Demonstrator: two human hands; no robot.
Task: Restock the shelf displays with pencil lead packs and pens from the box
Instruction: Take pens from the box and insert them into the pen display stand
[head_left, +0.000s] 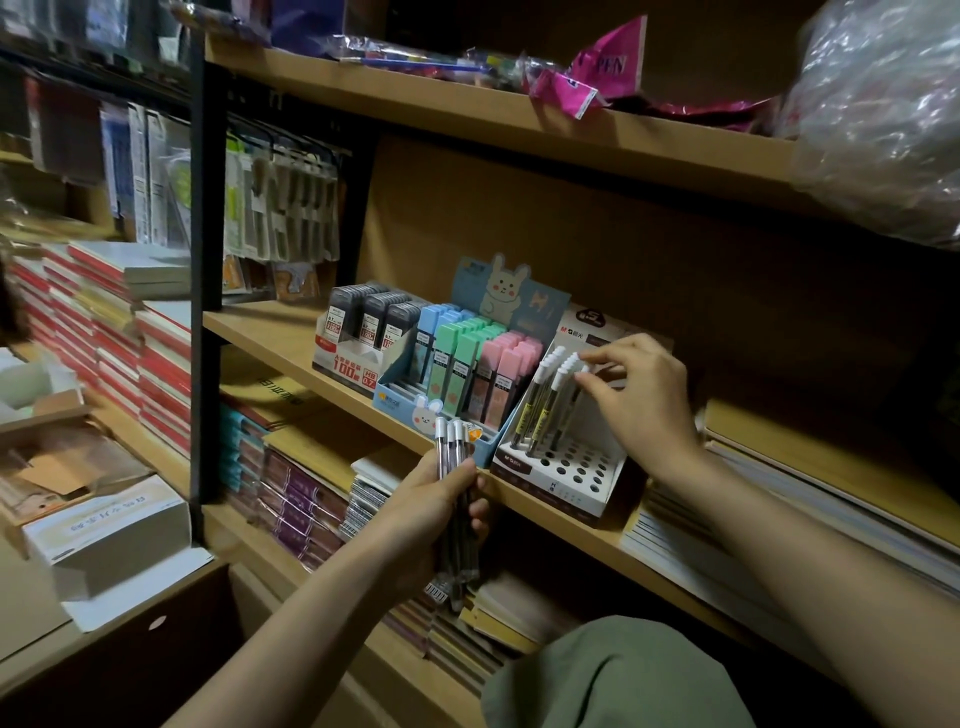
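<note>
Our right hand (641, 400) pinches the white cap of a pen (569, 405) standing in the pen display box (563, 467) at the wooden shelf (280, 332)'s front edge. Our left hand (434, 512) grips a bundle of pens (456, 467) below that edge. Pencil lead packs (457, 364) fill 2 displays left of it.

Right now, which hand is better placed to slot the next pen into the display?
The right hand: its fingertips are already at the white-capped pens standing in the white perforated display box. The left hand grips the spare pen bundle below the shelf edge.
</note>
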